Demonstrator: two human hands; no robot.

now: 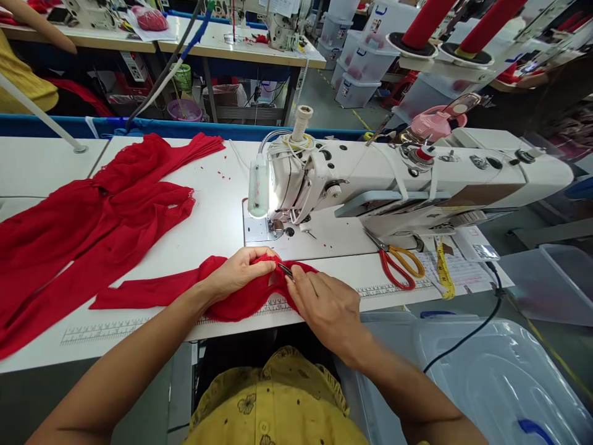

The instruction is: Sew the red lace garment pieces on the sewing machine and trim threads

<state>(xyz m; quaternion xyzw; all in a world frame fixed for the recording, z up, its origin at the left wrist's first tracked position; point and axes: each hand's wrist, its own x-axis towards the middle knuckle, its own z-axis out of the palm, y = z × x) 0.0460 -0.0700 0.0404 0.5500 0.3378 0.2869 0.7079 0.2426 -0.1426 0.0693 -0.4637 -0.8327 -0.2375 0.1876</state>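
A small red fabric piece (241, 300) lies at the table's front edge, over a printed ruler. My left hand (241, 272) is closed on the top of it, fingers curled into the cloth. My right hand (324, 303) is closed in a pinch on a thin dark metal tool (285, 269), whose tip touches the fabric between the two hands. A long red strip (143, 290) trails left from the same piece. Just behind the hands stands the white sewing machine (370, 179), with its needle area (275, 225) lit.
A pile of red lace fabric (92, 222) covers the table's left side. Scissors with orange and red handles (398, 262) and a yellow tape measure (443, 272) lie right of the hands. Clear plastic bins (500, 377) stand at lower right. Other workstations fill the background.
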